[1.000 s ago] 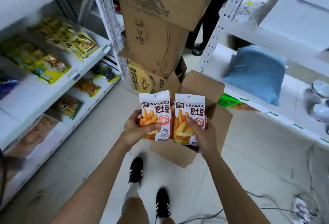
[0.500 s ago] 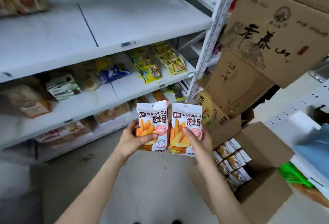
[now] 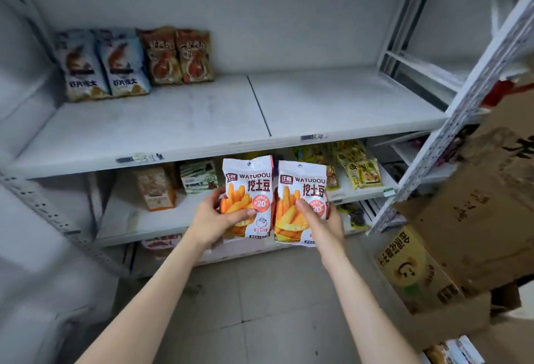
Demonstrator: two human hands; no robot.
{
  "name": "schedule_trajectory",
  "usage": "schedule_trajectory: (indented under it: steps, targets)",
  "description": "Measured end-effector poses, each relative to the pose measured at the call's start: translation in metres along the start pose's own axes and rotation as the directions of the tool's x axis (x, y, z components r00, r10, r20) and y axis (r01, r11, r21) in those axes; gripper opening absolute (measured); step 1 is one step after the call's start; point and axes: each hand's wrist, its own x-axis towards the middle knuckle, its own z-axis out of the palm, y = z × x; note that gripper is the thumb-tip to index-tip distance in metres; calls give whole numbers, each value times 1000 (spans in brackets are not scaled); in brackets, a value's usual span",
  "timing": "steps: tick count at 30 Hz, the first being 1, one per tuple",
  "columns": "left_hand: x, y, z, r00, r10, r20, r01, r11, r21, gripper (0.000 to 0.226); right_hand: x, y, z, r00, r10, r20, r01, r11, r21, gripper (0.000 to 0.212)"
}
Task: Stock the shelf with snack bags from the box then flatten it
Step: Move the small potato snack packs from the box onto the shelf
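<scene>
Two white WATUDOU snack bags with orange fries printed on them are held upright side by side in front of the white shelving. My left hand (image 3: pixel 215 219) grips the left snack bag (image 3: pixel 252 187) at its lower part. My right hand (image 3: pixel 323 222) grips the right snack bag (image 3: pixel 303 187) the same way. Above the bags runs a wide white shelf (image 3: pixel 332 103), mostly bare. The open box (image 3: pixel 450 323) shows only as a cardboard flap and a few packets at the bottom right corner.
Several snack bags (image 3: pixel 135 63) stand at the back left of the wide shelf. The lower shelf (image 3: pixel 121 219) holds assorted packets. Stacked cardboard cartons (image 3: pixel 476 219) stand on the right beside a perforated white upright (image 3: pixel 462 109). Grey tiled floor lies below.
My view has swung left and up from the box to face the shelving. Both hands still hold the two bags, now raised in front of the lower shelf.
</scene>
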Motion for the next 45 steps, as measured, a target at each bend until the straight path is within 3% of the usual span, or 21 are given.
schedule_trajectory:
  steps: [2,9,12,16,21,28,37,41,45]
  targets:
    - [21,15,-6,998,48,-36,-47,998,32,68,22,-15,13,1000,-8,26,8,1000,1,44]
    - [107,59,-7,989,98,-109,-90,993,77,82,121,-60,37,989,-70,131,77,996,-52,29]
    - [147,72,0,984,99,-149,-91,994,63,91,169,-75,47,986,-84,146,96,992,-77,40]
    - [200,86,7,965,128,-228,-115,991,71,81,232,-85,66,981,-77,176,100,987,-125,47]
    - [272,90,-5,951,131,-281,-117,991,64,84,305,-91,105,977,-86,194,117,981,-154,46]
    - [378,88,-37,932,154,-328,-155,988,24,61,399,-91,176,963,-129,236,162,979,-126,45]
    - [508,72,-63,900,182,-397,-184,982,33,65,516,-78,250,946,-211,245,240,966,-96,77]
    - [556,69,-64,876,239,-418,-233,970,67,66,564,-69,271,928,-257,270,282,958,-59,57]
    - [590,72,-67,864,285,-415,-276,958,84,69,599,-68,287,908,-291,300,311,950,-20,55]
